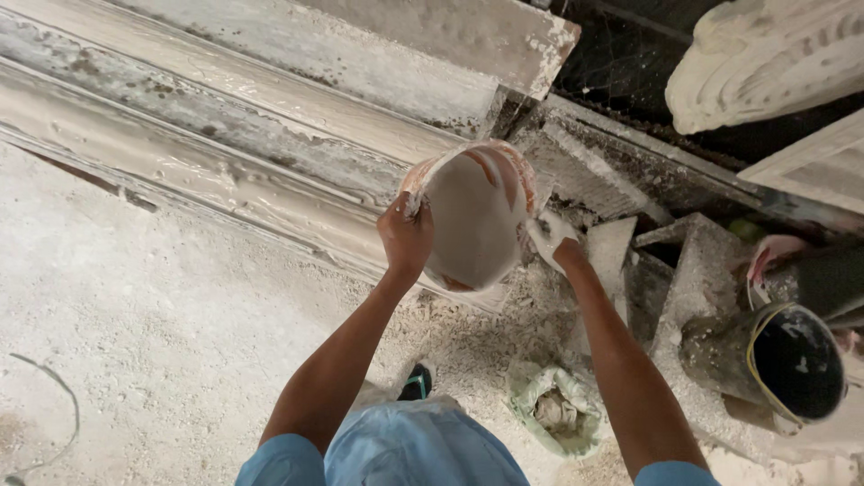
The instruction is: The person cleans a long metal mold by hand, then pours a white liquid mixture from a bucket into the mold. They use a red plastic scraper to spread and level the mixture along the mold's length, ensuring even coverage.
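Note:
An orange bowl smeared with white plaster is tilted over the end of a long grey mould coated in wet plaster. My left hand grips the bowl's near left rim. My right hand, covered in white plaster, is at the bowl's right edge, fingers against its rim. Both forearms reach forward from my light blue sleeves.
A dusty white floor spreads to the left. A sack of white lumps lies by my right arm. A dark bucket lies tipped at the right. Plaster blocks and a white ornamental casting stand beyond.

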